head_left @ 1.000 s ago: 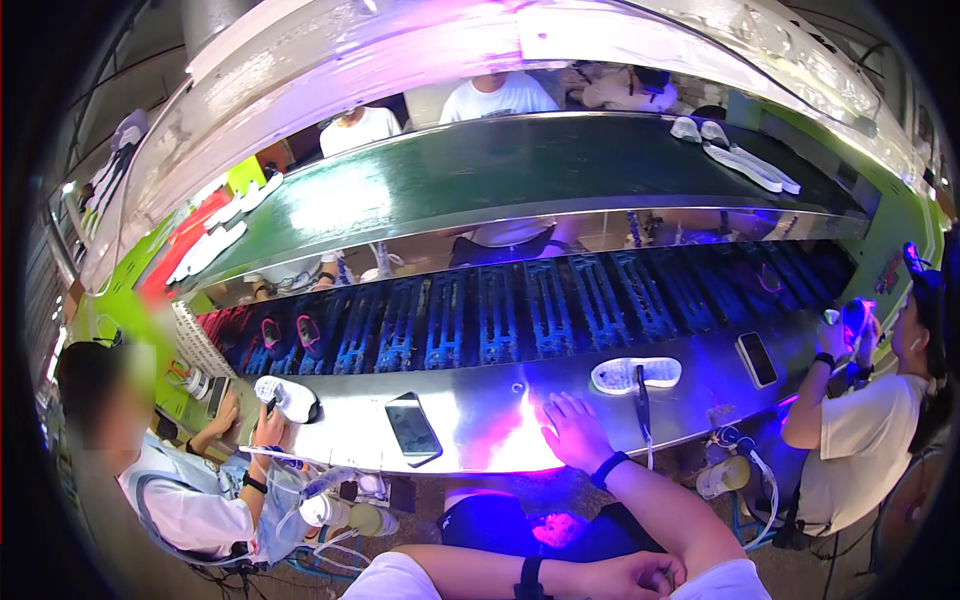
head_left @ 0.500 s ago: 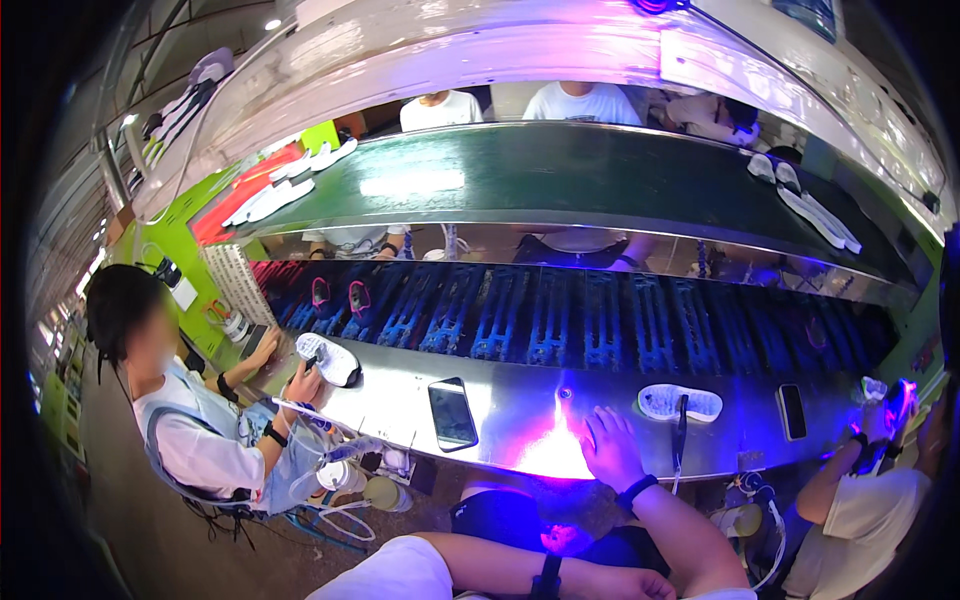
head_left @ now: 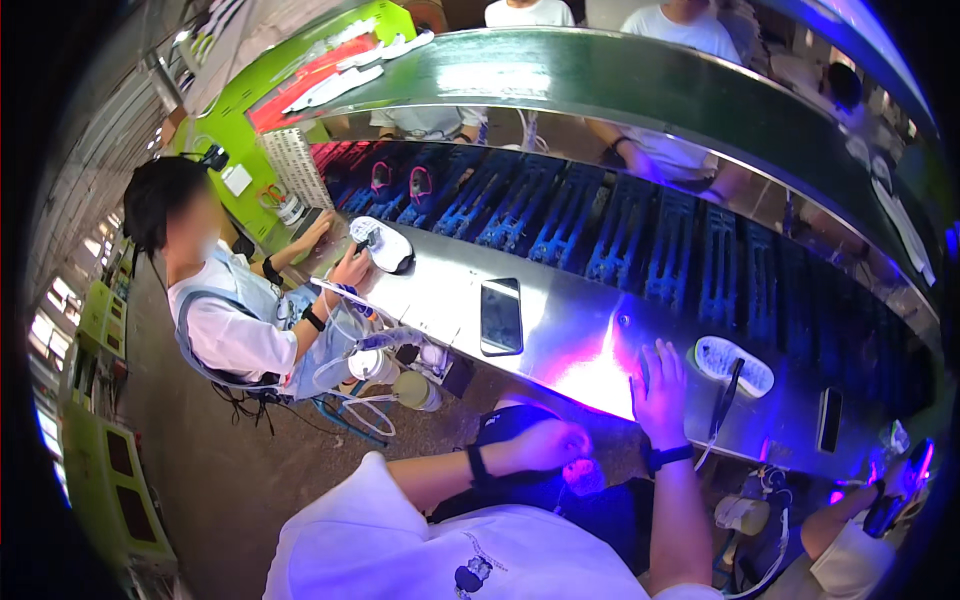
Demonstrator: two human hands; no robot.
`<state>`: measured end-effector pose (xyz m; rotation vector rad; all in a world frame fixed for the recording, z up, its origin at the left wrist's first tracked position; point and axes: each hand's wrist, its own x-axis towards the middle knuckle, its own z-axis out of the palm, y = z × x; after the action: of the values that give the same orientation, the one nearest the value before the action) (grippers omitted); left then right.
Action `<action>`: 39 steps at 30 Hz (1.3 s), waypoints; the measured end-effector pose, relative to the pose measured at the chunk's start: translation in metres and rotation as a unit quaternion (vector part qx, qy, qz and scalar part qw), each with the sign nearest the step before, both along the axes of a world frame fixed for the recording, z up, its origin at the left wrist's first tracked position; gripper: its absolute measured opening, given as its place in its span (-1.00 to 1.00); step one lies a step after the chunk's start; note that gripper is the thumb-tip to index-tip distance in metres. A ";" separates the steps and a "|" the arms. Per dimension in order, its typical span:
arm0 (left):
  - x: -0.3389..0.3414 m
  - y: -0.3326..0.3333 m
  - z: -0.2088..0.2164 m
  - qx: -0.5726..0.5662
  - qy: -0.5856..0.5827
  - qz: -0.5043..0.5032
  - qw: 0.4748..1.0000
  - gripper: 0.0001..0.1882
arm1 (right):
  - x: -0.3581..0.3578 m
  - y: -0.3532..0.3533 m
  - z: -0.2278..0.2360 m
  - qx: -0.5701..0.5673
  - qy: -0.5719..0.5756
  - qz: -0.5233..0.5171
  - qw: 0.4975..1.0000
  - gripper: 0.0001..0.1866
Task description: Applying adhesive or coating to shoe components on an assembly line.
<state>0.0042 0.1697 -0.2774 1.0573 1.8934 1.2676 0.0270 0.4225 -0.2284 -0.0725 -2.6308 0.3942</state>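
Right hand (head_left: 660,393): laid palm-down at the near edge of the metal tabletop (head_left: 440,298), fingers extended and only slightly parted, nothing seen in its grasp. A pink-violet glare lit the metal just left of it. Left hand (head_left: 548,446): held over the lap, off the tabletop, fingers curled; whether it pinched anything could not be told.

White shoe sole (head_left: 716,357): on the tabletop, just right of the right hand and apart from it. A black-handled tool (head_left: 734,380) lay across the sole, its handle toward the near edge, where a pale tube ran down from it. A dark smartphone (head_left: 501,316) lay left of the glare; a second phone (head_left: 829,420) lay farther right, beyond the sole.

Behind the tabletop ran a rack of blue slats (head_left: 565,210), with two pink loops toward its left end. Above it: a green conveyor belt (head_left: 610,80), white soles (head_left: 340,88) at its left end.

At left, a seated co-worker kept one hand (head_left: 350,268) against a white shoe (head_left: 388,243). Below the tabletop edge near that person stood a yellowish container (head_left: 416,391) among pale tubes.
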 end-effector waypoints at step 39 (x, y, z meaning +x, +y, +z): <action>0.015 -0.183 -0.021 -0.396 -0.094 0.158 0.900 -0.44 | 0.326 0.054 -0.181 -0.593 -0.199 -0.389 0.676 -0.05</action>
<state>0.0188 -0.0128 -0.2988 0.1978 2.1691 0.5846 0.3528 0.4768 -0.4097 -1.7525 -1.8749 1.7762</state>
